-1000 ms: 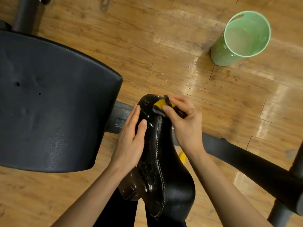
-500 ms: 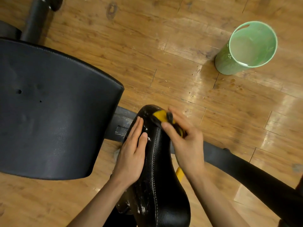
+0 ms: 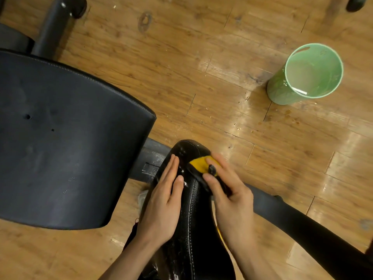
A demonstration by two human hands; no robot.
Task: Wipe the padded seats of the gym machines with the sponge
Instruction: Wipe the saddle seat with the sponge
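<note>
1. Head view, right hand: fingers and thumb curled round a yellow sponge with a dark underside, pressing it onto the far right side of the narrow black padded seat.
2. Sponge near the seat's far tip, partly covered by the right fingers, thumb on its near edge.
3. Left hand: fingers straight and together, laid flat on the left side of the same seat, holding nothing, just beside the sponge but apart from it.
4. Seat: black grained leather with a white stitched seam running lengthwise between the two hands, flecked with white foam spots near the left fingertips and down at the near end.
5. Beneath the seat, a dark metal frame bar running from lower right across toward the left.
6. Left of the hands, a large black padded backrest with stitched edge, filling the left half of the view.
7. Far right, well apart from the seat, a pale green plastic bucket standing upright on the wooden plank floor, with small wet spots on the boards beside it.
8. Top left, a black tube leg of the machine on the floor.
</note>
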